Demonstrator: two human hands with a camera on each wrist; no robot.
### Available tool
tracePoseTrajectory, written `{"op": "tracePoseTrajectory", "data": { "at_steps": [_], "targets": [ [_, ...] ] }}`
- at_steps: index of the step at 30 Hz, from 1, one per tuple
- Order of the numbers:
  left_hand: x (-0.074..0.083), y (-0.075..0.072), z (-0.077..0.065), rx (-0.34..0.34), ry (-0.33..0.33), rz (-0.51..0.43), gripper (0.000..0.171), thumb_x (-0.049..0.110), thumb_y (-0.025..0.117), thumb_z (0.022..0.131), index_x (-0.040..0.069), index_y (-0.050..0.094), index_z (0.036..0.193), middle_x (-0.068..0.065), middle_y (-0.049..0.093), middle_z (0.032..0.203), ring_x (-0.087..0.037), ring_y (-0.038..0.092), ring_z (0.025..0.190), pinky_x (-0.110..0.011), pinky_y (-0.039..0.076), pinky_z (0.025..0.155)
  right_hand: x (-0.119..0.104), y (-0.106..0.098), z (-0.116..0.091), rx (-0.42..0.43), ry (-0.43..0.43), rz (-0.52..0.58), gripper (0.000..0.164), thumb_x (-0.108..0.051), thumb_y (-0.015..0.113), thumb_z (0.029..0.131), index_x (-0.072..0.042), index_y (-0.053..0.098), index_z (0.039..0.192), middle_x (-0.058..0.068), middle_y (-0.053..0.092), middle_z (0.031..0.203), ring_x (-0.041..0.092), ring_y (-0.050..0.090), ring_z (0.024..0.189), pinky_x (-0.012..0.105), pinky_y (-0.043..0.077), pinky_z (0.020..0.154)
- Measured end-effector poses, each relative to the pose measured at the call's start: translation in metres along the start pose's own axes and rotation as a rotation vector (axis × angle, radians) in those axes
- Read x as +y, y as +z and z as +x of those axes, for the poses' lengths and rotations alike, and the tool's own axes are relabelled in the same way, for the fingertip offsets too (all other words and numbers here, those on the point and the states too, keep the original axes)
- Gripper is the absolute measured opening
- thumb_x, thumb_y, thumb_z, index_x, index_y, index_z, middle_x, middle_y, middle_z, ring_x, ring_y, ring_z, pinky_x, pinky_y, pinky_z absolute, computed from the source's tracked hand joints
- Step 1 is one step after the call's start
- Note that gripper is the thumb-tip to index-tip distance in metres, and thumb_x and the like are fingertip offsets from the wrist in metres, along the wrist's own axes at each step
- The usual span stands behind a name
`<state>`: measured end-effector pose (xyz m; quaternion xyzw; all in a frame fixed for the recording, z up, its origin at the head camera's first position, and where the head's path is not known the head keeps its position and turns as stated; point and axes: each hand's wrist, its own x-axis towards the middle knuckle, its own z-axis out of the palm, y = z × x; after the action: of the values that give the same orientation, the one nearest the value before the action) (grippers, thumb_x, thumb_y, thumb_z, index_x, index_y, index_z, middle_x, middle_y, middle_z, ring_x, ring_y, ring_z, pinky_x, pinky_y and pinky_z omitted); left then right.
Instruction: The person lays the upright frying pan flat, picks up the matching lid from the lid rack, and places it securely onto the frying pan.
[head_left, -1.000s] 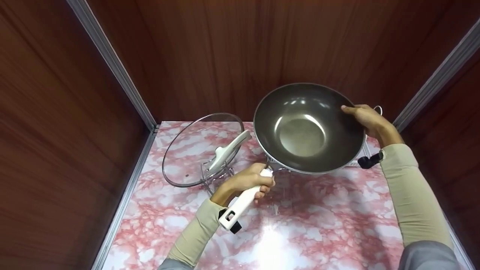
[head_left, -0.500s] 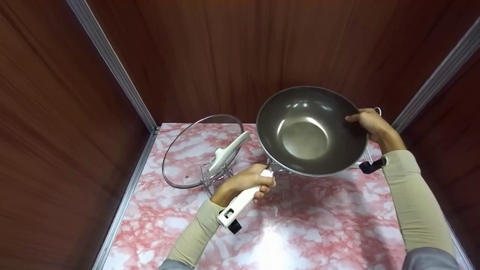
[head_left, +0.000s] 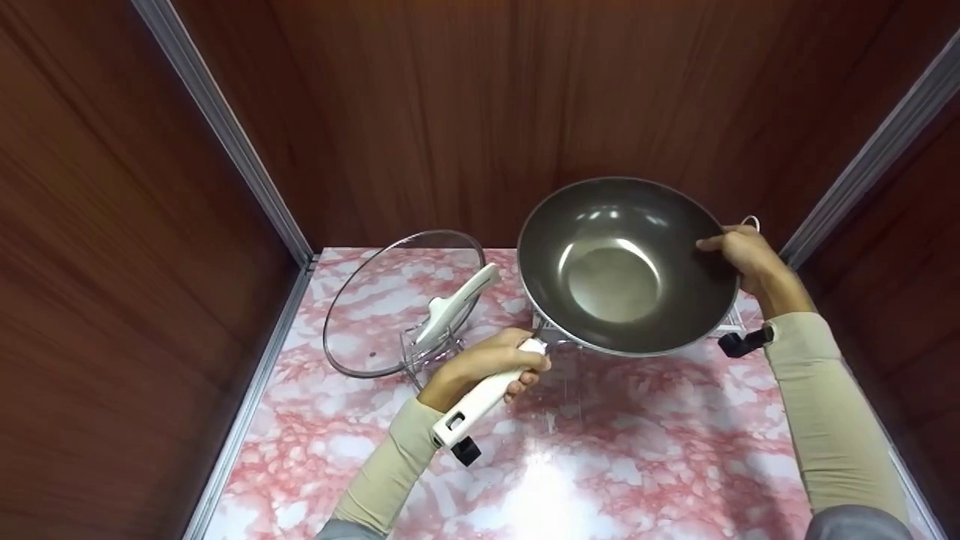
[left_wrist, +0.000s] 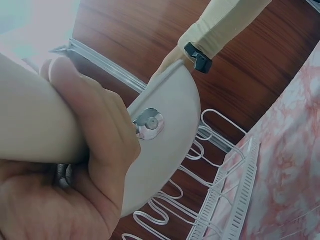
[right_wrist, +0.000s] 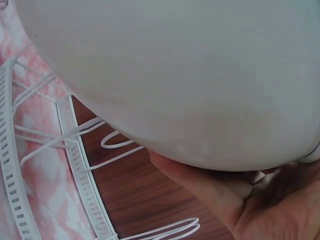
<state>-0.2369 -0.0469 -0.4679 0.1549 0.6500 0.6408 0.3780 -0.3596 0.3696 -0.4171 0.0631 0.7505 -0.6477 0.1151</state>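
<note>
A deep wok point(head_left: 615, 285) with a dark brown inside is held tilted, its inside facing the head camera. My left hand point(head_left: 495, 361) grips its white handle point(head_left: 472, 412) near the metal joint. On the opposite side my right hand point(head_left: 750, 256) holds the rim, thumb over the inside and the other fingers behind. The wok's pale outer wall point(right_wrist: 175, 80) fills much of the right wrist view. Below and behind it stands a white wire rack point(left_wrist: 232, 200) with upright loops, mostly hidden by the wok in the head view.
Left of the wok, a glass lid point(head_left: 382, 300) with a white handle leans in a small clear holder point(head_left: 431, 352), close to my left forearm. Brown wood-grain panels point(head_left: 450, 112) enclose the pink marbled tabletop point(head_left: 630, 442) at the back and both sides.
The wok has shifted slightly right and toward the front in the head view, with my right hand moving along. My left hand keeps its grip on the handle; the lid stays put.
</note>
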Motion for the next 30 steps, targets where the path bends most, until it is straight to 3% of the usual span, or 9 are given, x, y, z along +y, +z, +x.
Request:
{"op": "tracePoseTrajectory", "data": {
  "at_steps": [5, 13, 18, 24, 30],
  "targets": [
    [0.001, -0.001, -0.003, -0.006, 0.009, 0.002, 0.021, 0.021, 0.068, 0.095, 0.011, 0.052, 0.103, 0.002, 0.052, 0.068, -0.005, 0.048, 0.048, -0.020, 0.044, 0.043, -0.001, 0.001, -0.003, 0.013, 0.007, 0.056, 0.009, -0.004, 0.059, 0.103, -0.012, 0.063, 0.101, -0.004, 0.075, 0.080, 0.010, 0.076, 0.073, 0.030, 0.064, 0.068],
    [0.005, -0.007, -0.011, -0.038, 0.052, 0.046, 0.019, 0.022, 0.067, 0.098, 0.009, 0.056, 0.108, 0.000, 0.057, 0.073, -0.004, 0.050, 0.048, -0.020, 0.046, 0.044, -0.005, 0.004, -0.008, 0.025, 0.009, 0.015, 0.009, -0.007, 0.058, 0.105, -0.013, 0.065, 0.103, -0.005, 0.076, 0.081, 0.009, 0.076, 0.076, 0.030, 0.065, 0.071],
    [0.008, -0.013, -0.022, -0.076, 0.094, 0.107, 0.025, 0.018, 0.065, 0.099, 0.005, 0.054, 0.117, -0.004, 0.059, 0.081, -0.008, 0.054, 0.050, -0.023, 0.050, 0.045, -0.004, 0.003, -0.011, 0.049, 0.014, 0.017, 0.006, -0.007, 0.059, 0.105, -0.009, 0.058, 0.111, -0.007, 0.074, 0.080, 0.007, 0.075, 0.074, 0.028, 0.064, 0.070],
    [0.014, -0.020, -0.041, -0.042, 0.083, 0.167, 0.047, 0.013, 0.066, 0.099, 0.003, 0.048, 0.141, -0.006, 0.058, 0.090, -0.010, 0.057, 0.051, -0.025, 0.052, 0.046, -0.003, -0.002, -0.016, 0.049, 0.027, 0.058, 0.015, -0.008, 0.058, 0.106, -0.009, 0.049, 0.118, -0.009, 0.072, 0.082, 0.007, 0.074, 0.077, 0.026, 0.064, 0.072],
    [0.018, -0.020, -0.051, 0.013, 0.082, 0.292, 0.060, 0.015, 0.068, 0.098, 0.005, 0.046, 0.153, -0.008, 0.062, 0.096, -0.010, 0.059, 0.052, -0.024, 0.051, 0.046, 0.000, -0.005, -0.019, 0.033, 0.029, 0.150, 0.005, -0.006, 0.058, 0.106, -0.008, 0.056, 0.110, -0.004, 0.074, 0.083, 0.010, 0.076, 0.077, 0.029, 0.064, 0.070]
  ]
}}
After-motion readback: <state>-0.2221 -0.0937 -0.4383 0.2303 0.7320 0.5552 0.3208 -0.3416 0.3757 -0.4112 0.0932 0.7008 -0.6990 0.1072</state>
